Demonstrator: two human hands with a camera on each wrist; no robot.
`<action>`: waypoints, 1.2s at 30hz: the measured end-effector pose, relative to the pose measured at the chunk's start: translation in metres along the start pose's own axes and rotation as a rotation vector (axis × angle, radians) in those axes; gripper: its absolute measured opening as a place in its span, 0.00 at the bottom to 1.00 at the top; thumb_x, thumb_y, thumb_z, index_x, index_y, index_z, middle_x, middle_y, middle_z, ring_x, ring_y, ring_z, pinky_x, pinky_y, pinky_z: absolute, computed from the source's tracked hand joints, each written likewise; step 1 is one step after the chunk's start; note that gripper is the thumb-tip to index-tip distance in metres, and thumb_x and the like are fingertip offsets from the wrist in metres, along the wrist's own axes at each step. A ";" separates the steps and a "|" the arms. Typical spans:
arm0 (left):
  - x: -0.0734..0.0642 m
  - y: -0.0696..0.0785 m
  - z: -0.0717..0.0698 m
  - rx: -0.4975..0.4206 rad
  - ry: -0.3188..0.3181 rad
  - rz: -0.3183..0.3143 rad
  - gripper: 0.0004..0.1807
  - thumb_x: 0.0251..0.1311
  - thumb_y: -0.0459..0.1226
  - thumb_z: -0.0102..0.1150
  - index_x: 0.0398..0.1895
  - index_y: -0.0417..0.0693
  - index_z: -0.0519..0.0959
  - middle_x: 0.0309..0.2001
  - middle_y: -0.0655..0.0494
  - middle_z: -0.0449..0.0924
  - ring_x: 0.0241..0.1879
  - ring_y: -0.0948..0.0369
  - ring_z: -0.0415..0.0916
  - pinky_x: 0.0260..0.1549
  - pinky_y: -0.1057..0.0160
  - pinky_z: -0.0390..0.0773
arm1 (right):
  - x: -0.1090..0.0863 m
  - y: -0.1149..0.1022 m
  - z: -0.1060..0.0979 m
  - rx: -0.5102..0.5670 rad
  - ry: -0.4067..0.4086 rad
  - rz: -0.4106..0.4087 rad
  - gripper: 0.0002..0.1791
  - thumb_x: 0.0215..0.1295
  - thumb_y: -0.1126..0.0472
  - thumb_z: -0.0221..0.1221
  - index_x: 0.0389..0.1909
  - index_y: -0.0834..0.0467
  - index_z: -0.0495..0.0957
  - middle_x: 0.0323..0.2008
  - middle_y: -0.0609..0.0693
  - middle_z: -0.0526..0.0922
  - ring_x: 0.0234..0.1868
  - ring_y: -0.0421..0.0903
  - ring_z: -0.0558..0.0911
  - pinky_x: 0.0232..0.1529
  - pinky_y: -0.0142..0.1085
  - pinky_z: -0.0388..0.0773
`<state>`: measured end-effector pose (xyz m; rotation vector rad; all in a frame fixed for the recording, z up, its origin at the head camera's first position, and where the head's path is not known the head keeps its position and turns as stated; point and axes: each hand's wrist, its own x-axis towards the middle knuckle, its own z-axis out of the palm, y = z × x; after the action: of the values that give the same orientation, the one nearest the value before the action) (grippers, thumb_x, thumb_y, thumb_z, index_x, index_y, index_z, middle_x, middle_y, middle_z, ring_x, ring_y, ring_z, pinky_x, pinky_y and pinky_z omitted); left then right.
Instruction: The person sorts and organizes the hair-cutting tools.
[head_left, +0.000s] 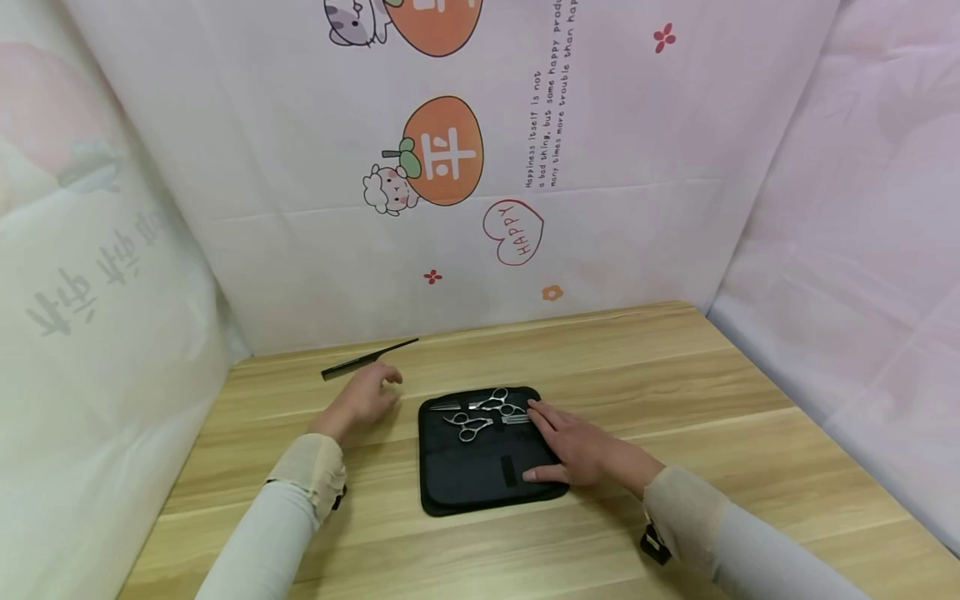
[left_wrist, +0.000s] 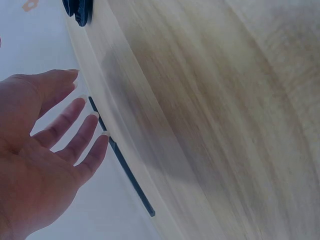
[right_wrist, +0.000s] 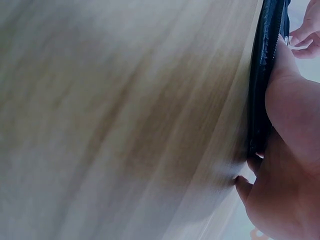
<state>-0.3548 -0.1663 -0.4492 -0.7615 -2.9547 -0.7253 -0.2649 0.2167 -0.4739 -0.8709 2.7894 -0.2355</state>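
Note:
A black zip case [head_left: 465, 479] lies open flat on the table, with two pairs of silver scissors [head_left: 482, 424] across its upper half. My right hand [head_left: 583, 450] rests on the case's right side, fingers stretched along the upper right edge and thumb on the lower right part. The right wrist view shows that hand against the zipped edge [right_wrist: 263, 85]. Just in front of a black tail comb [head_left: 352, 365], my left hand [head_left: 366, 395] hovers with loosely bent fingers and holds nothing. In the left wrist view its fingertips overlap the comb's thin tail.
The wood-grain table [head_left: 622, 350] ends at a printed white cloth [head_left: 600, 208] behind it. More cloth hangs at the left [head_left: 97, 333] and right [head_left: 855, 250]. The comb lies near the back left edge, and a strap [head_left: 508, 471] crosses the lower case.

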 end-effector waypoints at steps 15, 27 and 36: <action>0.000 -0.016 -0.005 -0.044 0.009 -0.116 0.20 0.71 0.32 0.54 0.62 0.32 0.76 0.62 0.33 0.73 0.63 0.38 0.69 0.61 0.38 0.70 | 0.001 -0.002 0.000 0.006 -0.014 0.035 0.60 0.64 0.22 0.51 0.81 0.62 0.49 0.82 0.58 0.45 0.80 0.59 0.52 0.75 0.53 0.58; 0.002 -0.029 -0.004 0.022 0.013 -0.168 0.27 0.74 0.38 0.53 0.72 0.36 0.67 0.71 0.29 0.63 0.70 0.31 0.61 0.65 0.33 0.64 | -0.002 -0.004 -0.002 0.009 -0.010 0.025 0.59 0.66 0.25 0.53 0.81 0.63 0.49 0.81 0.59 0.45 0.80 0.59 0.52 0.74 0.54 0.58; -0.002 -0.033 -0.006 0.040 -0.013 -0.245 0.35 0.75 0.46 0.52 0.78 0.38 0.58 0.76 0.29 0.53 0.73 0.27 0.49 0.66 0.26 0.54 | -0.001 -0.002 0.000 0.015 0.006 0.000 0.59 0.66 0.25 0.53 0.80 0.66 0.50 0.81 0.62 0.46 0.79 0.61 0.53 0.74 0.55 0.59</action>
<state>-0.3690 -0.1949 -0.4580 -0.4072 -3.0976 -0.6699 -0.2631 0.2154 -0.4733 -0.8676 2.7897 -0.2589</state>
